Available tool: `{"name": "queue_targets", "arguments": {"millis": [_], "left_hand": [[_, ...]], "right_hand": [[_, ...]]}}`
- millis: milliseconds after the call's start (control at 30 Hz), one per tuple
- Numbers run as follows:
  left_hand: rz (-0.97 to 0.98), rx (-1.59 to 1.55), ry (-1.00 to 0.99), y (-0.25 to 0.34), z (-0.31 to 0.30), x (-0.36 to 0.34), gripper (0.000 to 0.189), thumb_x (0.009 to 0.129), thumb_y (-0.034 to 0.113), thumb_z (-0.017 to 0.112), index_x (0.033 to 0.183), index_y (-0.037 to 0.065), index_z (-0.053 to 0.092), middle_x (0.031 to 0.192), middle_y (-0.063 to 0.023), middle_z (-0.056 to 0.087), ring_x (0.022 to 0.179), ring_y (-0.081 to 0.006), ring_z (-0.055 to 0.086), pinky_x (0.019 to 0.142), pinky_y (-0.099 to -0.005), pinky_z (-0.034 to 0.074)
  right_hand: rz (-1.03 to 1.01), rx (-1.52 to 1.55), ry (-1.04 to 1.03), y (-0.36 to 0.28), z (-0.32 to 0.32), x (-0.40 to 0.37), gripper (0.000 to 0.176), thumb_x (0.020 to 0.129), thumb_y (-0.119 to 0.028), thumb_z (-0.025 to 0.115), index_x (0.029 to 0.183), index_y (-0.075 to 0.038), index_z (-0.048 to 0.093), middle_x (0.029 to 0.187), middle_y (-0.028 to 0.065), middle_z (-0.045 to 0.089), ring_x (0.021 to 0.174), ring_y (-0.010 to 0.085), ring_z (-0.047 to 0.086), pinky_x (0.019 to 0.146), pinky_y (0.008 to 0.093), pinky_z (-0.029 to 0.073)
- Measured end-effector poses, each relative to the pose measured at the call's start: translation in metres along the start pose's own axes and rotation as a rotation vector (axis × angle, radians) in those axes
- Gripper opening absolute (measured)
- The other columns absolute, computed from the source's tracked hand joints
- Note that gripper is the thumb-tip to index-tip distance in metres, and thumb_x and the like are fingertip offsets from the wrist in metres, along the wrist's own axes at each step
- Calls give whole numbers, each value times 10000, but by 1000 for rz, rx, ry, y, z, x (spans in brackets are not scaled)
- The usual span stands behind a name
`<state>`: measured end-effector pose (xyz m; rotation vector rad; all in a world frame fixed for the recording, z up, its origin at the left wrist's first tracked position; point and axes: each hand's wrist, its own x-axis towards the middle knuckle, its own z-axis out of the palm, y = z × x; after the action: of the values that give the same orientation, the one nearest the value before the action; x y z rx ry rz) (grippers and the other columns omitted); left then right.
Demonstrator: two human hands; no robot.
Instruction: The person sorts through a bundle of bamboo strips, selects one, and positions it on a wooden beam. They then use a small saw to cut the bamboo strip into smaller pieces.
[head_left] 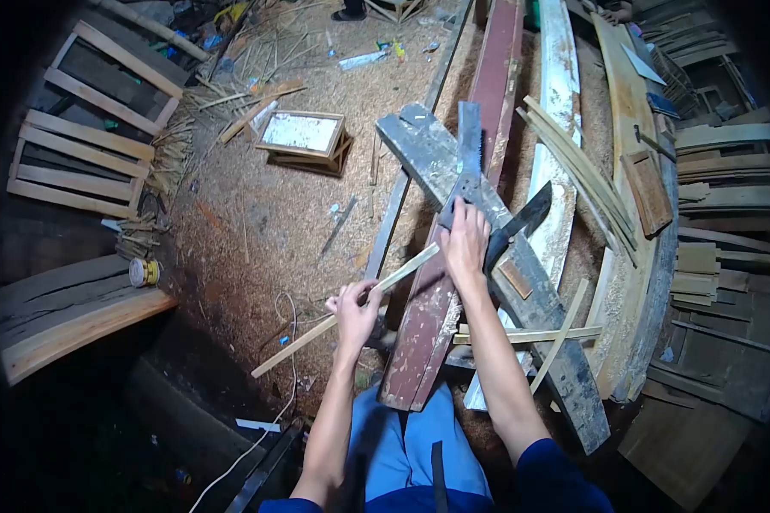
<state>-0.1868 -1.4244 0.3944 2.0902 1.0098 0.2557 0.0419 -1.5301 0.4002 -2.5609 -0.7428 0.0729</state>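
My left hand (357, 315) is closed around a thin wooden strip (304, 344), which slants up to the right across a dark red beam (421, 342). My right hand (465, 244) is closed on the dark handle of a handsaw (469, 141), its toothed blade pointing away from me. The saw lies over a grey, worn plank (539, 299) set diagonally across the beams. Just right of my right hand rests a wide dark blade (526, 215) with a black handle, like a machete. A small wood block (514, 279) lies on the plank.
Long thin strips (582, 175) lean over a white-painted beam (559, 94) at right. A small wooden stool-like frame (299, 137) stands on the sawdust-covered floor (257, 214). Slatted frames (81, 162) sit at left, stacked boards (727, 201) at far right. A cord (293, 368) trails near my left arm.
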Motion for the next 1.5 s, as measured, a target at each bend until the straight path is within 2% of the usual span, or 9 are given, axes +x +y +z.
{"name": "queue_targets", "arguments": {"millis": [100, 200, 333, 433, 567, 700, 800, 900, 1500], "left_hand": [[0, 20, 0, 4, 4, 5, 215, 918, 322, 705, 1035, 157, 779, 972, -39, 720, 994, -218, 624, 960, -408, 292], [10, 14, -23, -1, 4, 6, 210, 917, 313, 702, 1033, 154, 776, 980, -55, 726, 998, -238, 629, 951, -409, 323], [2, -44, -62, -17, 12, -16, 225, 917, 278, 700, 1035, 97, 764, 960, -113, 721, 932, -290, 648, 847, -409, 467], [-10, -110, -35, -27, 24, -40, 247, 917, 257, 698, 1045, 54, 756, 942, -138, 713, 878, -292, 661, 802, -401, 520], [-50, -182, 21, -47, 59, -69, 238, 913, 224, 706, 1058, 40, 751, 995, -163, 719, 953, -303, 676, 861, -397, 521], [-112, -249, 65, -49, 76, -96, 200, 905, 202, 691, 1017, 45, 741, 954, -171, 678, 996, -361, 644, 913, -458, 490], [-148, -199, 99, -53, 87, -115, 201, 919, 209, 710, 1021, 39, 740, 956, -172, 665, 968, -371, 643, 887, -447, 496], [-135, -169, 180, -54, 97, -130, 204, 929, 214, 701, 1030, 40, 737, 960, -156, 659, 970, -359, 626, 887, -445, 484], [-262, 144, 591, -21, 140, -147, 149, 903, 253, 704, 994, 144, 747, 1077, -53, 608, 1074, -251, 540, 961, -434, 319]], "right_hand": [[31, -35, -13, 1, 1, 12, 873, 742, -19, 801, 1496, 9, 362, 1140, 227, 611, 1101, 388, 590, 954, 483, 478], [46, -5, 114, 11, 8, 26, 650, 847, 25, 698, 1420, 27, 391, 873, 192, 660, 682, 285, 673, 535, 391, 555], [270, 602, 94, -28, -55, 9, 388, 959, -21, 544, 1334, -60, 450, 824, 143, 689, 527, 135, 564, 420, 300, 451], [157, 621, 126, -53, -80, -55, 401, 960, -66, 593, 1344, -46, 480, 732, 110, 660, 561, 167, 603, 533, 351, 499], [36, 572, 186, -65, -73, -155, 387, 981, -178, 658, 1313, 12, 605, 846, 102, 721, 737, 151, 672, 665, 321, 539], [189, 611, 71, -57, -57, -248, 369, 977, -160, 676, 1272, 59, 647, 1084, 193, 740, 962, 211, 711, 880, 353, 554], [119, 543, 58, -35, -48, -293, 357, 981, -149, 672, 1270, 60, 653, 1104, 181, 739, 985, 210, 707, 899, 352, 550], [185, 580, -2, -18, -43, -315, 380, 942, -134, 704, 1270, 55, 662, 1129, 236, 736, 1041, 317, 738, 913, 391, 562], [49, 692, -388, 84, -40, -295, 386, 972, -153, 679, 1295, 56, 650, 1157, 217, 733, 1057, 258, 720, 943, 363, 538]]}}
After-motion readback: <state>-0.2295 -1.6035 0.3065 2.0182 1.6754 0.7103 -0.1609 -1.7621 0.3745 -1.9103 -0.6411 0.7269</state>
